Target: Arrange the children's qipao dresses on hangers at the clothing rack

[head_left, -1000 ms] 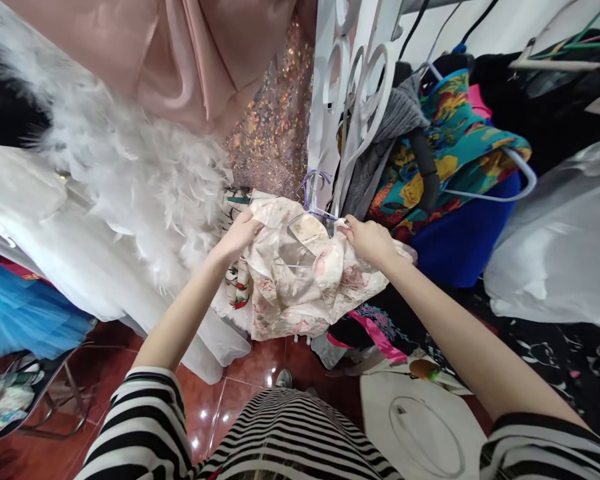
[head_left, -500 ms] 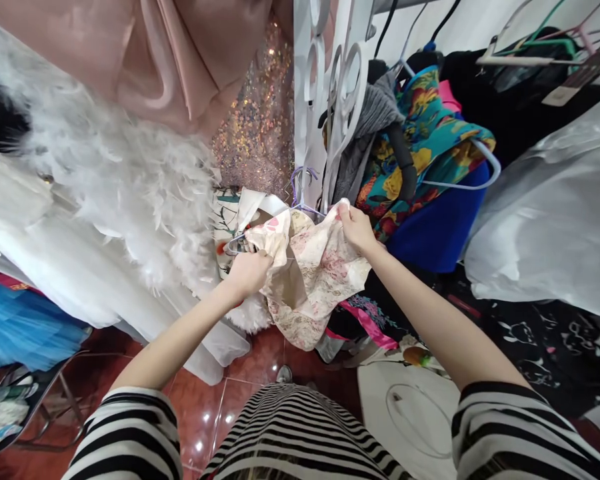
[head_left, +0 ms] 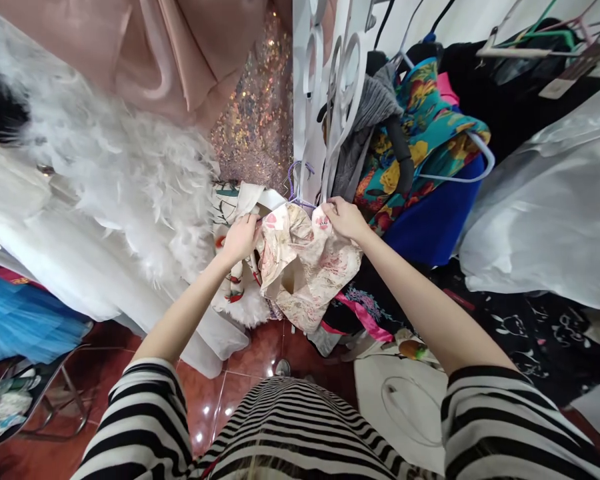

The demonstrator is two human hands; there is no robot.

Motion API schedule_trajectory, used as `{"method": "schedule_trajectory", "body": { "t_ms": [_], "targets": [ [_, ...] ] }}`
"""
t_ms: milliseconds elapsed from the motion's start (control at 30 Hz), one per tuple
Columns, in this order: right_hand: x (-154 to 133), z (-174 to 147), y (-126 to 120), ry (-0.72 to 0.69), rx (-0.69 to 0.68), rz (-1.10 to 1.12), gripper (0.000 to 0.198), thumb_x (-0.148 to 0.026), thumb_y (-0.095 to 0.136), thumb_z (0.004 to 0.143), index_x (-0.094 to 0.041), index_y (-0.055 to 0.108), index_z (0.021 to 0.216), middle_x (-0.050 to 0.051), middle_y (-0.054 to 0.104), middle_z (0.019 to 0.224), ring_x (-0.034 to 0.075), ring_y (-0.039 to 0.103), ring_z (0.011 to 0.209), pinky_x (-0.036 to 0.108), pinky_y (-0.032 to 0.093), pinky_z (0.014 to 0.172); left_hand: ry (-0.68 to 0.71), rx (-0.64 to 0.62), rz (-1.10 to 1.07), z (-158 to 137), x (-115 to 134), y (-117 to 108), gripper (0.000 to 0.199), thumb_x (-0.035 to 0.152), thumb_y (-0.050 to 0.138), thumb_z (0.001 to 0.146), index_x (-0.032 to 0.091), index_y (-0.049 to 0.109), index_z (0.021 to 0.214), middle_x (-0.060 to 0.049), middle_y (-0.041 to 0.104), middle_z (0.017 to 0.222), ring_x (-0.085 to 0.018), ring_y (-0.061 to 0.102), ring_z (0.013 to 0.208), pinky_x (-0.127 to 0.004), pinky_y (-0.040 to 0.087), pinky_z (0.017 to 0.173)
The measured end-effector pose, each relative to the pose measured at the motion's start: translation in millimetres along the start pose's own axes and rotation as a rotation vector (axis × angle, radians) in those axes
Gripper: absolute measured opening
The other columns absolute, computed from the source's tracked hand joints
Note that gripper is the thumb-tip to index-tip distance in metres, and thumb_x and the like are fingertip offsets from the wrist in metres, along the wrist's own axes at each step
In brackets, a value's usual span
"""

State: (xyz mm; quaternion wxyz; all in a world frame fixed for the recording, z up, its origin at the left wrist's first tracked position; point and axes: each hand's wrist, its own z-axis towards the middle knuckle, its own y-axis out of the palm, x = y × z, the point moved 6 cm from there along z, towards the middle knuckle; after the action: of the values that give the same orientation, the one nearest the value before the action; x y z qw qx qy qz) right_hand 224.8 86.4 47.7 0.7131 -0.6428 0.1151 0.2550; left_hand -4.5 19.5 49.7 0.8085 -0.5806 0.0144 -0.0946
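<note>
A cream floral dress (head_left: 320, 280) with pink blossoms hangs in front of me on a lilac hanger (head_left: 300, 201). My left hand (head_left: 243, 239) is closed at the hanger's left end, beside one shoulder of the dress; its fingertips are partly hidden. At the other shoulder, the fingers of my right hand (head_left: 346, 219) pinch the fabric near the neckline. Most of the hanger's arms lie out of sight under the cloth. Behind my left hand hangs a white garment with a dark and red print (head_left: 225, 210).
White feathery clothing (head_left: 150, 193) and a pink satin garment (head_left: 130, 53) hang at left. A white scrolled metal frame (head_left: 330, 100) stands ahead. Right of it hang a teal floral garment (head_left: 420, 133) and dark clothes. A white seat-like surface (head_left: 400, 407) is low at right, above red tiles (head_left: 245, 393).
My left hand has moved up from the dress fabric to the hanger's end. My right hand has shifted slightly left, and the dress shoulders now sit closer to the hanger.
</note>
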Motion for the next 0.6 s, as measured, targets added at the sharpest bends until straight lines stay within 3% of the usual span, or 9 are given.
{"method": "schedule_trajectory", "body": {
  "t_ms": [133, 300, 467, 600],
  "targets": [
    [-8, -11, -3, 0.021, -0.066, -0.234, 0.040, -0.035, 0.038, 0.101, -0.014, 0.063, 0.124, 0.016, 0.070, 0.117, 0.030, 0.064, 0.112, 0.032, 0.046, 0.085, -0.030, -0.078, 0.044, 5, -3, 11, 0.028, 0.020, 0.044, 0.092, 0.016, 0.062, 0.113, -0.016, 0.065, 0.115, -0.030, 0.061, 0.110, -0.041, 0.047, 0.097],
    [-3, -13, -6, 0.014, -0.057, -0.278, 0.042, -0.033, 0.028, 0.102, -0.020, 0.068, 0.109, 0.013, 0.071, 0.116, 0.030, 0.064, 0.111, 0.030, 0.043, 0.078, -0.043, -0.143, 0.050, 1, -3, 17, 0.022, 0.019, 0.047, 0.090, 0.017, 0.064, 0.105, -0.015, 0.067, 0.109, -0.029, 0.062, 0.110, -0.035, 0.049, 0.091],
    [13, -1, 4, -0.019, 0.070, -0.066, 0.037, -0.032, 0.031, 0.099, -0.020, 0.065, 0.090, 0.012, 0.073, 0.099, 0.027, 0.065, 0.093, 0.028, 0.040, 0.071, -0.066, -0.140, -0.084, 1, -22, 14, 0.023, 0.019, 0.040, 0.089, 0.021, 0.059, 0.076, -0.010, 0.068, 0.086, -0.026, 0.067, 0.092, -0.030, 0.047, 0.080],
    [26, 11, 9, -0.102, 0.211, 0.204, 0.037, -0.037, 0.034, 0.096, -0.022, 0.050, 0.067, 0.010, 0.069, 0.078, 0.023, 0.061, 0.076, 0.029, 0.040, 0.067, -0.099, -0.094, -0.228, 2, -41, 5, 0.023, 0.025, 0.039, 0.087, 0.022, 0.048, 0.065, -0.004, 0.060, 0.067, -0.022, 0.062, 0.077, -0.029, 0.045, 0.075]
  ]
}}
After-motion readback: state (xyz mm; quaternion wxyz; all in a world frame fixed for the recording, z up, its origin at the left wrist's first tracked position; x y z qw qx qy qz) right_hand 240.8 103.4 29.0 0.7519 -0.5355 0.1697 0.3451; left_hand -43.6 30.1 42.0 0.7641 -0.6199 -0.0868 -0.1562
